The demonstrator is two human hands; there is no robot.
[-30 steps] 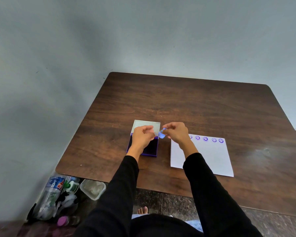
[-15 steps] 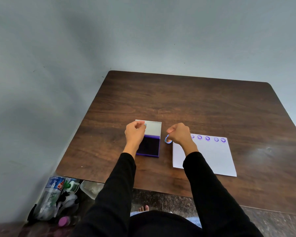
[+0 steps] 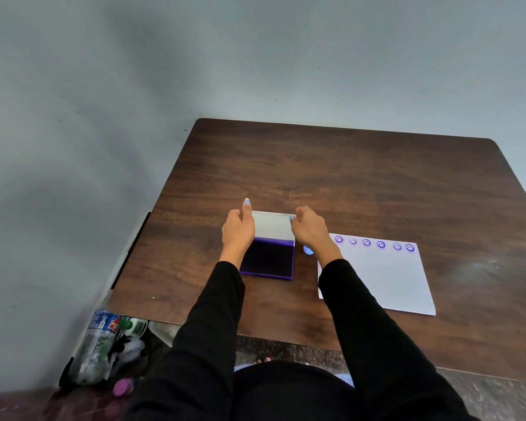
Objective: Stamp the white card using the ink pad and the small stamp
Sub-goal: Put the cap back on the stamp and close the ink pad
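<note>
The purple ink pad (image 3: 268, 259) lies open on the brown table, its pale lid (image 3: 272, 226) standing up at the far side. My left hand (image 3: 238, 230) holds the lid's left edge, index finger pointing up. My right hand (image 3: 311, 232) pinches the lid's top right corner. The small blue stamp (image 3: 308, 250) lies loose on the table between the pad and the white card (image 3: 380, 278), partly hidden by my right wrist. The card carries a row of several purple smiley prints (image 3: 374, 244) along its far edge.
The table (image 3: 346, 177) stands against a grey wall at the back and left. On the floor at the lower left lie plastic bottles (image 3: 99, 344), a clear container and a purple cap (image 3: 122, 386).
My right hand has set the blue stamp down beside the card and moved up to the lid's right corner. My left hand stays at the lid's left side.
</note>
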